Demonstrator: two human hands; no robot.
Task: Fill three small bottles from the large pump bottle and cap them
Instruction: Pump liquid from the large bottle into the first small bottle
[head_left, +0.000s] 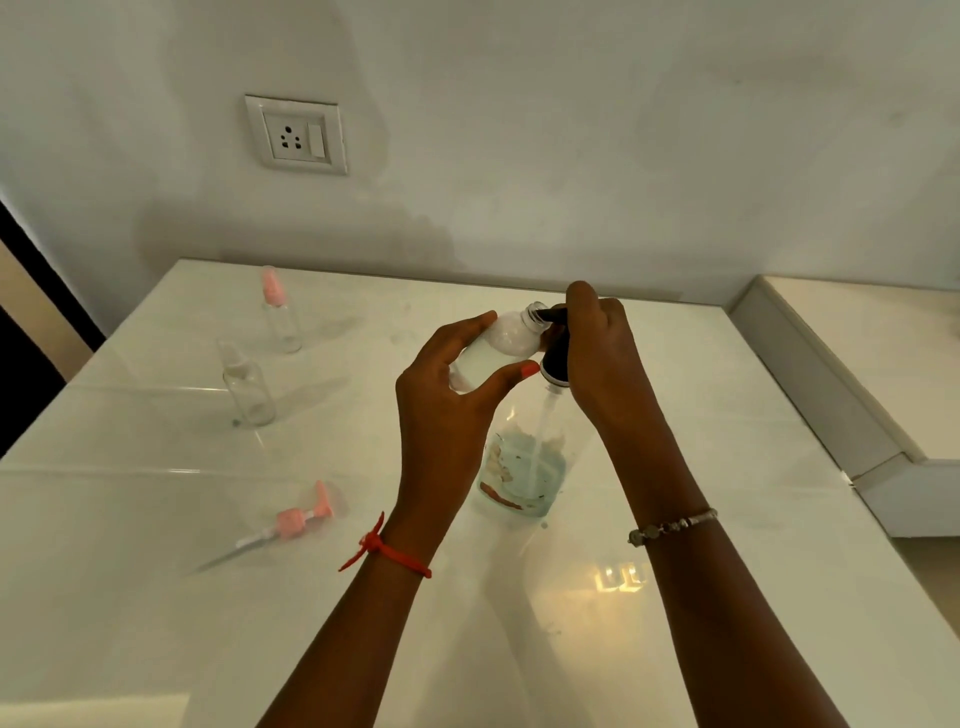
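The white surface (156, 649) carries the large pump bottle (524, 467), which stands upright near the middle with a little liquid low inside. The right hand (597, 353) curls over its black pump head (555, 361). The left hand (441, 395) grips a small clear bottle (493, 348) between fingers and thumb, tilted, its open mouth at the nozzle. Well to the left stand two more small bottles, one pink-capped (280, 317) and one clear-capped (247, 387). A loose pink pump cap (301, 519) lies on the surface.
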